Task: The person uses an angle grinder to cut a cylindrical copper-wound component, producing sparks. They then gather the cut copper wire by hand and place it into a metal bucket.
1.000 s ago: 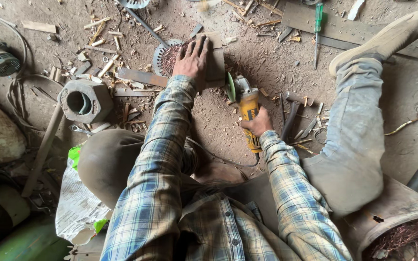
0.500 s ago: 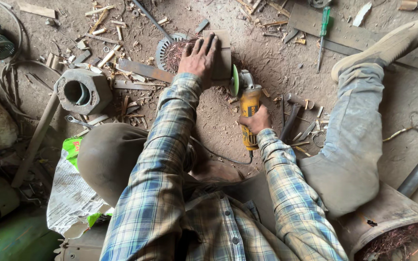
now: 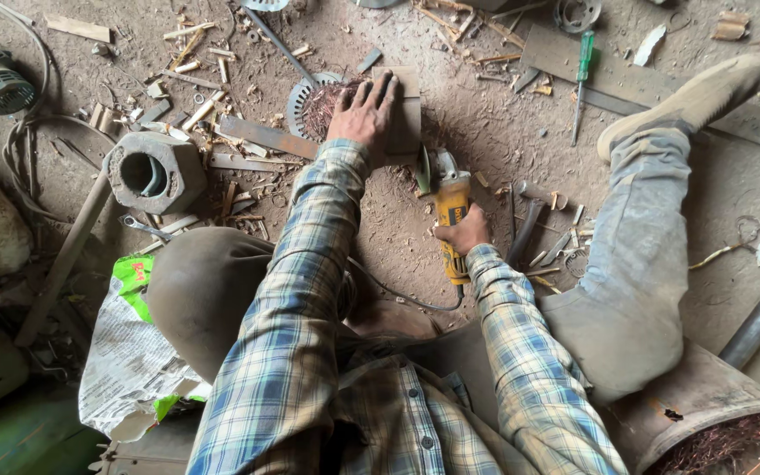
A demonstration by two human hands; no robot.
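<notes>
I sit on a dirt floor with my legs spread. My left hand (image 3: 364,113) presses flat on a flat wooden block (image 3: 408,113) beside a round metal part filled with copper windings (image 3: 314,105). A yellow angle grinder (image 3: 450,215) is gripped in my right hand (image 3: 464,233), its disc (image 3: 424,167) close to the block's near edge. The grinder's cord runs back toward my lap.
A hexagonal metal housing on a pipe (image 3: 153,171) lies to the left. A green-handled screwdriver (image 3: 583,66), wood scraps, metal strips and a spanner (image 3: 147,227) litter the floor. A container of copper wire (image 3: 723,431) stands at lower right, crumpled newspaper (image 3: 129,361) at lower left.
The view has shifted slightly. My left hand stays pressed on the block and the grinder stays near its edge; no clear movement otherwise.
</notes>
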